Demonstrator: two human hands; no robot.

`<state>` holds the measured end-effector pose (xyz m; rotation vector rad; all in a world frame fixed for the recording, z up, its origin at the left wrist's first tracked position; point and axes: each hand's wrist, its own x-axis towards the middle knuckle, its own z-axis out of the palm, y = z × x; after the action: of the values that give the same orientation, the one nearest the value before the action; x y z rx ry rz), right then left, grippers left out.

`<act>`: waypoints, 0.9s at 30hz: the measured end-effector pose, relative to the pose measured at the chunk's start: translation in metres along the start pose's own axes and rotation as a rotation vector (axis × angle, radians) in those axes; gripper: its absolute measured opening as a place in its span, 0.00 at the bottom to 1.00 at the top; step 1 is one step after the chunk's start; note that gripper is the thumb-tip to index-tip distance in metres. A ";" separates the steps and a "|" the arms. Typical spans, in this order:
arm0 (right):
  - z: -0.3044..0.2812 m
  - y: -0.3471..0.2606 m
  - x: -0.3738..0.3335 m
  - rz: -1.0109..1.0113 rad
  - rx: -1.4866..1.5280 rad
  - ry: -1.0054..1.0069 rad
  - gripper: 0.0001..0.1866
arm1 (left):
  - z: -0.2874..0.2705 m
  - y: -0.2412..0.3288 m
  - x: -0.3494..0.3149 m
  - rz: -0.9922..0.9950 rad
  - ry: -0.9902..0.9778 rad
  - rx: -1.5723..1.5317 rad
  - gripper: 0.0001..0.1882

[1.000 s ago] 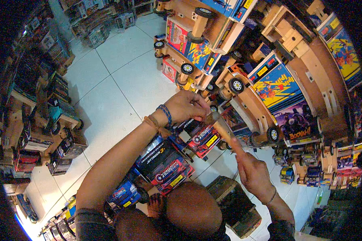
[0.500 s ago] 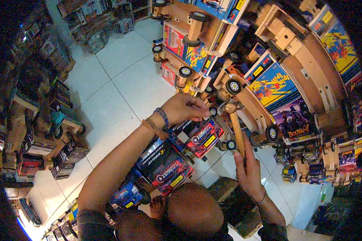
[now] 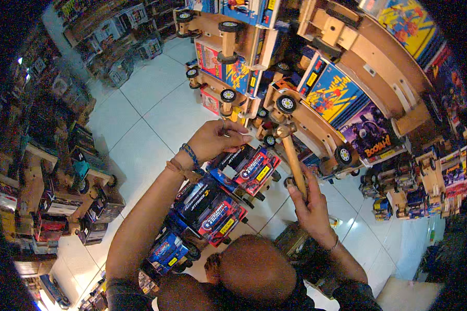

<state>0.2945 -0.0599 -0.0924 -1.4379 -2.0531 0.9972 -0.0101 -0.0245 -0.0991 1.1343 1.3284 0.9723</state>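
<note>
Head view: left hand (image 3: 213,140) curled near toy truck (image 3: 253,170) (cannot tell if pinching); right hand (image 3: 310,205) wrapped round hammer (image 3: 293,160).

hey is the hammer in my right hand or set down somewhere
In hand: your right hand grips the hammer by its wooden handle, metal head beyond the fingers.

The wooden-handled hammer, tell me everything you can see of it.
The hammer has a straight, light-brown, wooden-looking handle and a rounded, brownish, metal-looking head. The person's bare right hand grips the handle's lower part. It slants across the picture, head toward the upper left, near a black-tyred toy wheel. Whether the head touches anything is unclear.
</note>
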 end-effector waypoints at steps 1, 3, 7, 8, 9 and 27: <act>-0.003 0.002 -0.002 -0.097 0.002 0.033 0.32 | 0.001 0.004 -0.002 0.017 0.028 0.049 0.20; -0.013 0.010 -0.010 -0.142 -0.019 0.092 0.33 | 0.008 0.018 -0.008 0.059 0.159 0.132 0.16; -0.053 0.050 -0.047 0.054 -0.130 0.081 0.30 | 0.051 0.055 -0.026 0.404 0.209 0.532 0.10; -0.062 0.065 -0.055 0.035 -0.193 0.080 0.24 | 0.070 0.062 -0.029 0.316 -0.017 0.520 0.11; -0.073 0.078 -0.067 0.084 -0.251 0.072 0.22 | 0.088 0.067 -0.031 0.277 -0.230 0.499 0.11; -0.083 0.179 -0.192 0.319 -0.248 0.301 0.15 | 0.430 -0.275 -0.037 0.386 -0.920 1.080 0.22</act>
<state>0.5318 -0.1773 -0.1665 -1.9577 -1.8094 0.6007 0.3907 -0.1437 -0.3930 2.3309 0.7990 -0.2014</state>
